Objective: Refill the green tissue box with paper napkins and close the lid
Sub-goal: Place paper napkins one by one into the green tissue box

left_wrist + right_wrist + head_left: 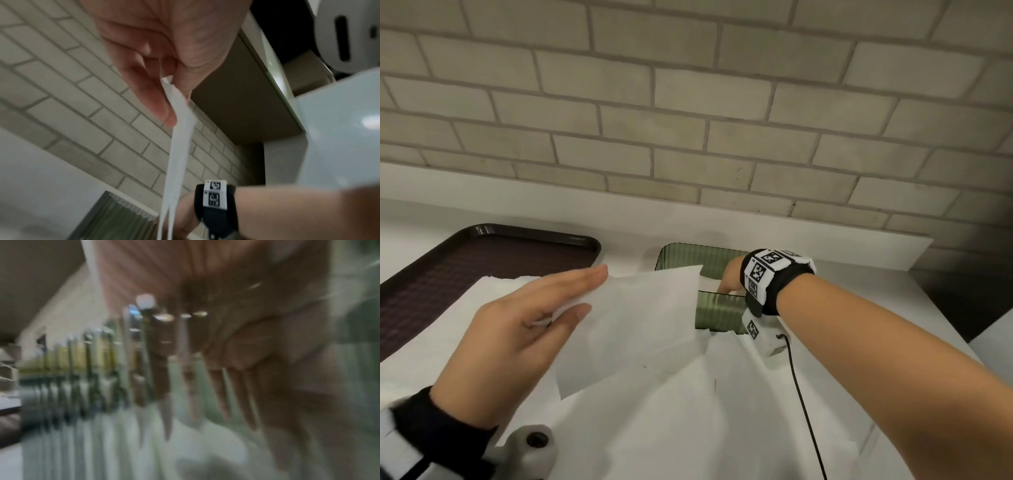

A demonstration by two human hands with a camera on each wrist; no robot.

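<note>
1. While the box [717, 310] stands open at centre right of the head view, against the far edge of the counter [859, 294], the right hand [731, 278] reaches down into it; judged from this, it is settling napkins already inside. Its fingers are hidden behind the box wall, and the right wrist view is smeared by blur, so I cannot tell whether they are straight or curled.

2. Left hand [517, 329], lower left of the head view: it holds a folded napkin [633, 318] raised above the counter, thumb against one face and fingers laid nearly straight along the other. The left wrist view shows the fold pinched at its upper corner, the rest hanging free. This hold probably keeps the next napkin ready beside the box until the right hand clears the opening.

3. Loose napkins [688, 411] lie spread across the lower centre of the head view, touching the near side of the box, within reach of both hands.

4. Dark tray [482, 253], left of the box and apart from it, plays no visible part.

5. No lid can be made out; filling appears unfinished and closing remains.
</note>
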